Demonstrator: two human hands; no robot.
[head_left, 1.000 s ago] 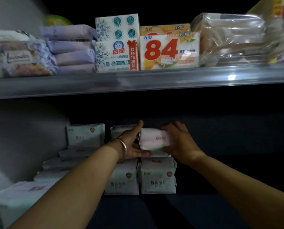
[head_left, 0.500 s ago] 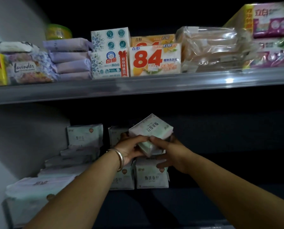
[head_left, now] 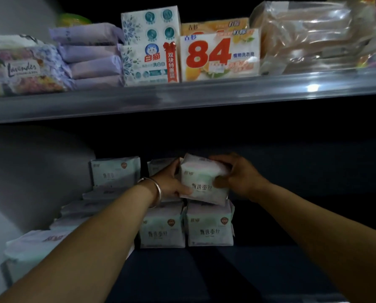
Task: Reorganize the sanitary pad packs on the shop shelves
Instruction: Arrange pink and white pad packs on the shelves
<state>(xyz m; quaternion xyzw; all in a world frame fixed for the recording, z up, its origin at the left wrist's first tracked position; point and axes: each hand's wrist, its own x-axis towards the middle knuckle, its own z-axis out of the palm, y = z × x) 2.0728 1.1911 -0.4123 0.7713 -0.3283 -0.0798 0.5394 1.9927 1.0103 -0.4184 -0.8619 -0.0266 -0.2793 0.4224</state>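
Far L, lower shelf: flat pad packs (head_left: 77, 207) stacked in steps up toward back; partly hidden by L forearm; dim, print unreadable
Back L: upright pack (head_left: 115, 172) w/ orange seal, standing behind the flat stack
L hand (head_left: 171, 184): bangle (head_left: 153, 190) on wrist; thumb under near L corner of held pack, fingers curled up its L edge; gripping
Held pack (head_left: 201, 179): white-pink, tilted, top leaning back; pinched btwn both hands; resting on or just above the two front packs, contact unclear
Front packs (head_left: 209, 225): two upright, side by side, touching, directly below held pack
R hand (head_left: 237, 177): fingers wrapped over top R corner, thumb pressed on front face; gripping
Upper shelf (head_left: 182, 99): L to R lavender pack (head_left: 27, 69); purple packs (head_left: 90, 55) stacked; blue-white soap box (head_left: 150, 45); "84" box (head_left: 220, 54); clear-wrapped bundles (head_left: 309, 38)
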